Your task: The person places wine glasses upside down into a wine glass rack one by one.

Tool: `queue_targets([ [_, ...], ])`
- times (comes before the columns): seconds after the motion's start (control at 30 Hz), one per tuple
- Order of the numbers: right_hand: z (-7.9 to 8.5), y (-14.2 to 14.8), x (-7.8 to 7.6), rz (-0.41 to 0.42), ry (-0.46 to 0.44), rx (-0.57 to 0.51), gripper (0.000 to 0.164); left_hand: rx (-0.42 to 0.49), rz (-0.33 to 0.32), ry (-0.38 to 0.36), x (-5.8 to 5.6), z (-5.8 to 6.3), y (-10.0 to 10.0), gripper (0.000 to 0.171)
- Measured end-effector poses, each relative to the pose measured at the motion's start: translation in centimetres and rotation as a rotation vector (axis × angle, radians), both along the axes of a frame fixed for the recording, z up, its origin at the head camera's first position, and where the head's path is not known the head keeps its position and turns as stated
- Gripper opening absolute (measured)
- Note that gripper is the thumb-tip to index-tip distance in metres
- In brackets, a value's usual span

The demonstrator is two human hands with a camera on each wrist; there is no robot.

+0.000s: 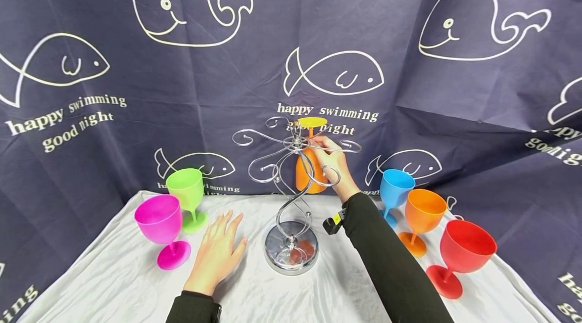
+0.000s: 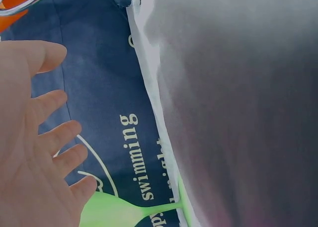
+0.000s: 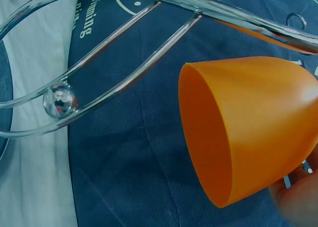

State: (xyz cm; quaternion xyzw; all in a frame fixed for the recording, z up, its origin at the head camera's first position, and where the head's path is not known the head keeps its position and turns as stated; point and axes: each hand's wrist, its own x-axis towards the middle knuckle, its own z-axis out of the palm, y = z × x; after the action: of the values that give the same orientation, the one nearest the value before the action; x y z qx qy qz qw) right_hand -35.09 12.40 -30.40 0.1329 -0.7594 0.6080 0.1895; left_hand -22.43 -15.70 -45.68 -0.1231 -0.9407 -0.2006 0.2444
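Observation:
An orange goblet point(image 1: 302, 177) hangs upside down at the back of a chrome goblet rack point(image 1: 278, 249), its foot yellow-looking at the top. My right hand point(image 1: 335, 161) pinches it around the stem and the narrow end of the bowl. In the right wrist view the orange bowl point(image 3: 263, 122) opens away from the fingers, beside the rack's curved wires point(image 3: 149, 63). My left hand point(image 1: 215, 252), its fingers spread and straight, is over the white cloth left of the rack base. It holds nothing; a green goblet point(image 2: 112, 211) stands close by.
On the left stand a magenta goblet point(image 1: 159, 219) and the green one. To the right, a blue goblet point(image 1: 396, 186), another orange goblet point(image 1: 426, 209) and a red goblet point(image 1: 466, 249) stand upright on the white cloth point(image 1: 345, 287). A dark printed curtain point(image 1: 318, 19) hangs behind.

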Motion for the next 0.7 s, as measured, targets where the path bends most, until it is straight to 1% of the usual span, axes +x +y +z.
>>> queue_targets([
  [0.1,-0.03,0.27,0.15,-0.009,0.006,-0.036,0.027,0.002,-0.003,-0.008,-0.05,-0.04,-0.03,0.057],
  [0.23,-0.05,0.68,0.03,-0.054,0.021,-0.055,0.034,0.006,-0.006,0.001,-0.09,-0.12,-0.05,0.057],
  [0.37,0.04,0.9,-0.09,-0.108,0.01,-0.022,0.037,0.01,-0.008,0.035,-0.07,-0.09,-0.01,0.056],
  [0.53,0.05,0.96,-0.16,-0.157,-0.013,-0.025,0.037,0.007,-0.011,0.046,0.03,-0.02,0.06,0.055],
  [0.7,-0.17,0.92,-0.37,-0.161,-0.04,-0.009,0.037,0.006,-0.009,0.051,0.13,-0.07,0.09,0.054],
])
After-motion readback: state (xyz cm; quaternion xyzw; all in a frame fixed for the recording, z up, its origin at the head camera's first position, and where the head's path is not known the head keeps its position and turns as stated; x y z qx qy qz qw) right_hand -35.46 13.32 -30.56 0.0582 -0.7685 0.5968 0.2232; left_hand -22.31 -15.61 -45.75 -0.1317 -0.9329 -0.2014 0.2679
